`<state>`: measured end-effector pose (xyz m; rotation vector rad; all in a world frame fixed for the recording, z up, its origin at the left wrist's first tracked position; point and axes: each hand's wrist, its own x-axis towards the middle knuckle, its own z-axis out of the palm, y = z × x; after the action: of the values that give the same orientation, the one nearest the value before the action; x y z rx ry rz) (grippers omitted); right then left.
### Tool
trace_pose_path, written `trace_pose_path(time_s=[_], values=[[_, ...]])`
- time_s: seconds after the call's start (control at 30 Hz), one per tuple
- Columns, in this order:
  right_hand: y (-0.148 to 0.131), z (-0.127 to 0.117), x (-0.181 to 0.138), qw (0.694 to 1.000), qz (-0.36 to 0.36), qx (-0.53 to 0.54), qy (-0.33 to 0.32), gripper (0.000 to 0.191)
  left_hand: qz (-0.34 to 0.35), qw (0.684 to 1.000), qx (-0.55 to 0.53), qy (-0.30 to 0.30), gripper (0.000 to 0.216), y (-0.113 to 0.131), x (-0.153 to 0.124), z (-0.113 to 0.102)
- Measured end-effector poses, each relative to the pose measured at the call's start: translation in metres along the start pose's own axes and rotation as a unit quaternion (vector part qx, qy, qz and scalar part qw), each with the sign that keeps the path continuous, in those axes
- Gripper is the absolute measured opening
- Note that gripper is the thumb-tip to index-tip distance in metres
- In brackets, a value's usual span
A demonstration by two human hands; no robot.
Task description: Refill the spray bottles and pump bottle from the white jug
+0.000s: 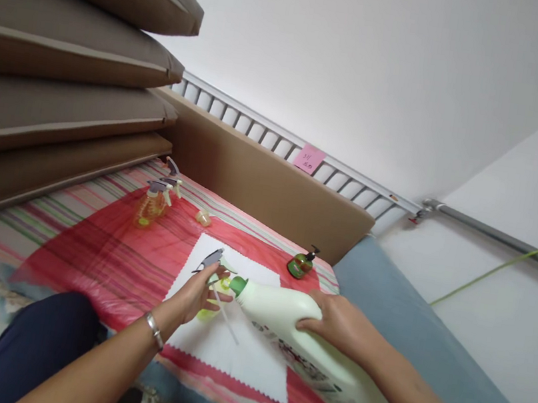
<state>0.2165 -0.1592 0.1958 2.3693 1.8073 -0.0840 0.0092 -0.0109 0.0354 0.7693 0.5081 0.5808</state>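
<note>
My right hand (336, 323) grips the handle of a large pale green detergent jug (282, 315), which is tilted so its green spout (237, 285) points left, at the mouth of a small yellow spray bottle (208, 311). Whether liquid is running cannot be seen. My left hand (197, 295) closes around a grey-and-white trigger sprayer head (212, 260), its thin clear dip tube (226, 316) hanging down. The fingers also lie against the yellow bottle and partly hide it. Beneath both hands is a white cloth (246, 353) with zigzag edges.
Clear spray bottles (150, 205) stand at the back left, near a small clear cup (204, 217). A green pump bottle (301, 263) is at the back right. Red plastic sheeting (106, 238) covers the striped cloth. Stacked brown cushions (68, 57) rise at left; a brown board (253, 172) stands behind.
</note>
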Motion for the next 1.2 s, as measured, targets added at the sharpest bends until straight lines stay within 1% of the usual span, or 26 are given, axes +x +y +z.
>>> trace_pose_path(time_s=[0.33,0.53,0.87,1.2], values=[[-0.004,-0.012,0.003,0.999,-0.021,-0.029,0.0,0.03,-0.005,1.0,-0.003,0.0,0.053,0.0,0.0,0.001],[-0.011,-0.019,0.003,0.999,-0.02,-0.047,-0.008,0.029,-0.008,1.0,-0.002,0.002,0.052,0.0,-0.001,0.001],[-0.016,-0.024,0.004,0.998,-0.015,-0.056,-0.008,0.028,-0.006,1.0,-0.009,0.002,0.049,0.001,-0.002,0.003],[-0.018,-0.026,0.006,0.998,-0.017,-0.059,-0.008,0.028,-0.009,1.0,-0.003,0.0,0.052,0.001,0.0,0.002]])
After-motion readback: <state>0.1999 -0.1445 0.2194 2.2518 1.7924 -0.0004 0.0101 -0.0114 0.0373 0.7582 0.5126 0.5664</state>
